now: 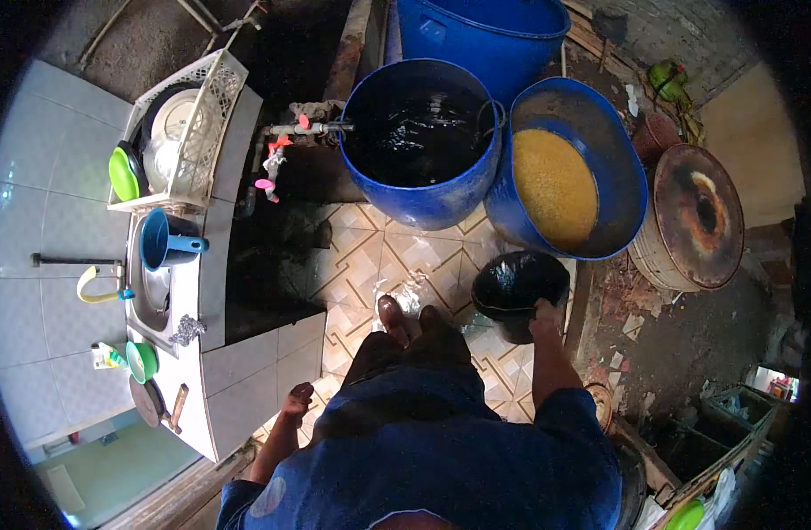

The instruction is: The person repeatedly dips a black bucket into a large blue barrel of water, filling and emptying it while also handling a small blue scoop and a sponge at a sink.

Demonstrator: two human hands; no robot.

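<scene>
My right hand (545, 315) grips the near rim of a black bucket (516, 287) that stands on the wet patterned floor tiles (370, 256), right of my feet (405, 320). Dark water fills the bucket partway. My left hand (297, 399) hangs at my side with its fingers curled, holding nothing, close to the front of the white tiled counter (255, 353). My blue clothing fills the lower middle of the view.
Ahead stand a blue barrel of dark water (420, 137), a blue barrel of yellowish liquid (569, 172) and a third blue barrel (485, 26). A rusty round lid (698, 212) lies right. The counter holds a sink, a blue scoop (167, 238) and a dish rack (180, 132).
</scene>
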